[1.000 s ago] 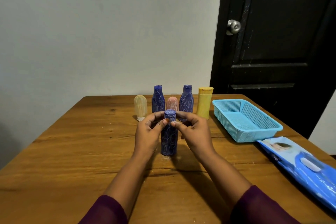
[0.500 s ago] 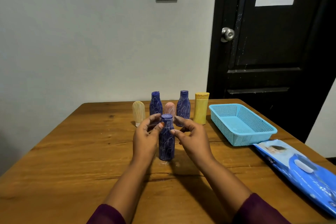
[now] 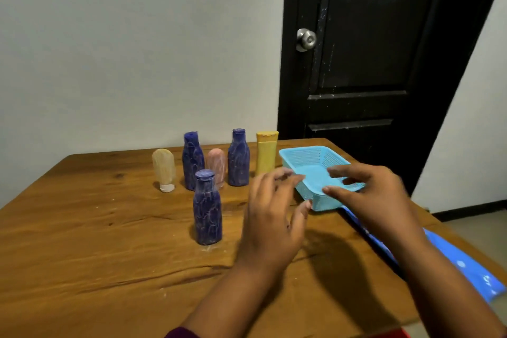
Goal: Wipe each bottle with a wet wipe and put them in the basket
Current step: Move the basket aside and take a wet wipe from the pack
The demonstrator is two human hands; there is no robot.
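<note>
A dark blue bottle [image 3: 207,207] with scribble marks stands alone near the middle of the wooden table [image 3: 82,241]. Behind it a row holds a cream bottle [image 3: 163,169], two more blue bottles [image 3: 193,160] [image 3: 238,158], a pink bottle [image 3: 217,163] and a yellow bottle [image 3: 266,153]. The light blue basket [image 3: 308,158] sits at the right, nothing in it. My left hand [image 3: 271,223] and my right hand [image 3: 375,200] hover in front of the basket with fingers spread, holding nothing. The blue wet wipe pack [image 3: 466,266] lies at the right table edge, partly hidden by my right arm.
A grey wall stands behind the table. A black door [image 3: 370,63] with a round knob is at the back right. The table's right edge runs close beside the wipe pack.
Both hands have let go of the front blue bottle's cap and moved right, over towards the basket. The bottle stays standing. The view has swung right.
</note>
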